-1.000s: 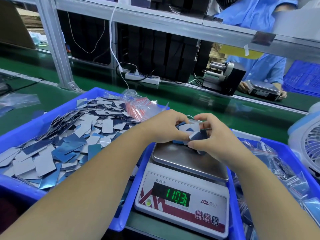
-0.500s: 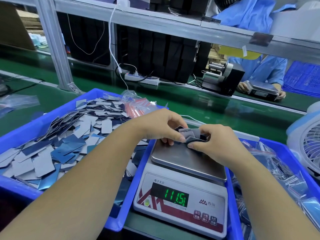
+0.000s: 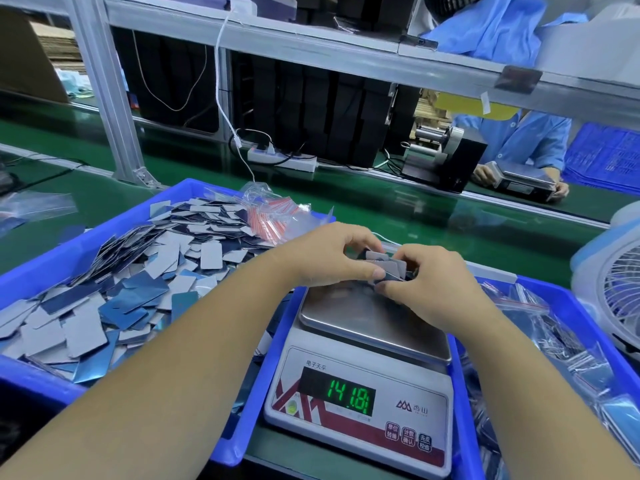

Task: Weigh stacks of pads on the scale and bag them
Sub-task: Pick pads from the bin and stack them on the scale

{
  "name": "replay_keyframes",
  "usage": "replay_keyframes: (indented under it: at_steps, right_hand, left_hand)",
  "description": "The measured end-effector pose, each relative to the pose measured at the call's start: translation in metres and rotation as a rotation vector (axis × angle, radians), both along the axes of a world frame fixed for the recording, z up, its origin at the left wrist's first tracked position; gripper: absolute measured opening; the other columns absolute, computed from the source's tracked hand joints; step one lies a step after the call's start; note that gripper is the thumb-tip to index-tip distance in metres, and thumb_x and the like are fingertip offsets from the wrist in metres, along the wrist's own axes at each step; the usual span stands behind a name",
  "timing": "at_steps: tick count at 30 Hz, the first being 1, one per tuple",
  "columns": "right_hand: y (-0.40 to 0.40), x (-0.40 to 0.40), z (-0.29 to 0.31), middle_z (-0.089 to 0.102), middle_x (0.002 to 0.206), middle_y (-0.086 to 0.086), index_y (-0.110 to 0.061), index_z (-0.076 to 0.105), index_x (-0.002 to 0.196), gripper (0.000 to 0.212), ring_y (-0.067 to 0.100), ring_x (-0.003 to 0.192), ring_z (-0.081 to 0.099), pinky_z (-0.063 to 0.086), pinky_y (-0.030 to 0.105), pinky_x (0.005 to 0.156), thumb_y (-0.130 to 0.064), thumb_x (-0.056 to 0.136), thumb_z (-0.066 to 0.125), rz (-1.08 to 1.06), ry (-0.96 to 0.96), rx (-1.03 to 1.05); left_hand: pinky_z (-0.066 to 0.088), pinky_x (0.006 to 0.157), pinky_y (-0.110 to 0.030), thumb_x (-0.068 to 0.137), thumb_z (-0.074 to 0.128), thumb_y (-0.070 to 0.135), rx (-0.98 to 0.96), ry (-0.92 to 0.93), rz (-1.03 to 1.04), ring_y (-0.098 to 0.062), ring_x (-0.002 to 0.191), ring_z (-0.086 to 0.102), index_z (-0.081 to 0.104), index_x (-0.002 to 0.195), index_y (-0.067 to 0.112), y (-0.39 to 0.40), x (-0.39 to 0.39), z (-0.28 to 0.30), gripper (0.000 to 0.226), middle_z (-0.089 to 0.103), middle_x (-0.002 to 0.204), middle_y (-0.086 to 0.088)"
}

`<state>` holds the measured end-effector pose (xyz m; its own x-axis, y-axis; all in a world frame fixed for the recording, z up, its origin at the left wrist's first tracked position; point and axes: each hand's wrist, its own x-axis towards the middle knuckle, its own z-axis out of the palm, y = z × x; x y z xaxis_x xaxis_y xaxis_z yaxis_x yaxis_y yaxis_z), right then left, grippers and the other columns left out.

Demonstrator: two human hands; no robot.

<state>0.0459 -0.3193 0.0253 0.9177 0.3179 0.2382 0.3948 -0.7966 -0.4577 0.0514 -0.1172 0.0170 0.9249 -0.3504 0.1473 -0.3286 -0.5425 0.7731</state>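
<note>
While both hands, left hand (image 3: 323, 258) and right hand (image 3: 427, 284), pinch the stack of pads (image 3: 386, 266) above the scale (image 3: 367, 368), fingers curled; pads look thin, light, slippery; hold the edges.

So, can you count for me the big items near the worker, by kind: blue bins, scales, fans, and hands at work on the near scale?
Blue bins: 2, the left bin with loose pads and the right bin with bagged ones
Scales: 2, the near scale and the far scale
Fans: 1, the fan
Hands: 2, left hand and right hand, both holding the stack of pads
Total: 7
</note>
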Motion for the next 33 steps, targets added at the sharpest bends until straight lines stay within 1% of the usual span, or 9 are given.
replay_keyframes:
  at_steps: [3,5,6,12,15,19,25,28,33]
  right_hand:
    - [-0.001,0.0,0.001,0.06,0.067,-0.009,-0.026,0.06,0.074,0.025,0.009,0.068,0.054,0.038,0.026,0.054,-0.038,0.072,0.082,-0.032,0.017,-0.025]
    - [0.001,-0.001,-0.002,0.057,0.07,-0.014,-0.031,0.055,0.075,0.028,0.005,0.071,0.053,0.035,0.024,0.056,-0.039,0.074,0.081,-0.023,0.041,-0.049]
    - [0.002,-0.001,-0.003,0.057,0.071,-0.015,-0.033,0.052,0.075,0.029,0.005,0.073,0.054,0.035,0.023,0.056,-0.04,0.074,0.08,-0.019,0.047,-0.051]
    - [0.005,-0.001,-0.006,0.057,0.073,-0.027,-0.046,0.051,0.083,0.028,-0.012,0.072,0.049,0.03,0.013,0.056,-0.042,0.076,0.078,-0.009,0.036,-0.028]
    - [0.008,-0.002,-0.007,0.059,0.072,-0.022,-0.042,0.054,0.079,0.022,-0.005,0.072,0.052,0.028,0.015,0.053,-0.04,0.078,0.076,-0.02,0.013,-0.023]
    - [0.006,-0.001,-0.004,0.06,0.065,-0.017,-0.038,0.057,0.072,0.021,-0.005,0.07,0.053,0.03,0.016,0.05,-0.037,0.077,0.077,-0.03,-0.025,0.018]
    - [0.002,0.0,-0.004,0.062,0.074,-0.023,-0.041,0.06,0.083,0.02,-0.014,0.077,0.052,0.036,0.01,0.054,-0.039,0.075,0.079,-0.001,0.062,0.025]
    - [0.008,0.0,-0.01,0.059,0.077,-0.027,-0.047,0.053,0.087,0.026,-0.008,0.076,0.054,0.033,0.012,0.057,-0.039,0.078,0.076,0.012,0.043,-0.032]
    - [0.01,0.003,-0.016,0.064,0.079,-0.017,-0.037,0.061,0.108,0.03,0.005,0.079,0.058,0.043,0.026,0.06,-0.043,0.081,0.073,-0.014,0.007,-0.069]
  left_hand:
    - [0.041,0.086,-0.011,0.094,0.066,0.04,-0.069,-0.088,-0.004,0.017,0.097,0.05,0.058,0.125,0.044,-0.008,-0.002,-0.001,0.032,0.058,0.123,0.023]
    - [0.041,0.107,-0.024,0.1,0.058,0.034,-0.058,-0.1,-0.061,0.007,0.124,0.048,0.06,0.135,0.037,-0.018,-0.003,-0.001,0.035,0.058,0.136,0.018]
    - [0.04,0.111,-0.031,0.101,0.057,0.031,-0.035,-0.11,-0.071,0.001,0.129,0.05,0.062,0.135,0.031,-0.023,-0.002,-0.001,0.034,0.061,0.137,0.014]
    - [0.05,0.098,-0.023,0.097,0.064,0.022,-0.171,-0.125,0.073,0.006,0.104,0.065,0.078,0.111,0.025,-0.023,0.004,-0.006,0.02,0.075,0.106,0.017]
    - [0.052,0.09,-0.019,0.097,0.062,0.014,-0.252,-0.094,0.082,0.003,0.093,0.068,0.077,0.099,0.025,-0.022,0.006,-0.006,0.018,0.074,0.092,0.02]
    - [0.053,0.089,-0.023,0.1,0.055,0.009,-0.322,-0.083,0.093,-0.004,0.092,0.069,0.073,0.097,0.023,-0.025,0.006,-0.006,0.023,0.074,0.093,0.012]
    - [0.05,0.09,-0.026,0.102,0.048,0.008,-0.304,-0.058,0.104,-0.008,0.097,0.066,0.069,0.1,0.025,-0.028,0.006,-0.007,0.028,0.072,0.1,0.005]
    - [0.047,0.094,-0.022,0.105,0.045,0.017,-0.261,-0.05,0.133,-0.007,0.107,0.063,0.07,0.109,0.021,-0.029,0.006,-0.008,0.025,0.071,0.105,0.009]
    - [0.051,0.089,-0.025,0.09,0.059,0.05,-0.184,-0.074,0.136,0.004,0.094,0.065,0.073,0.1,0.032,-0.034,0.001,-0.009,0.025,0.072,0.094,0.021]
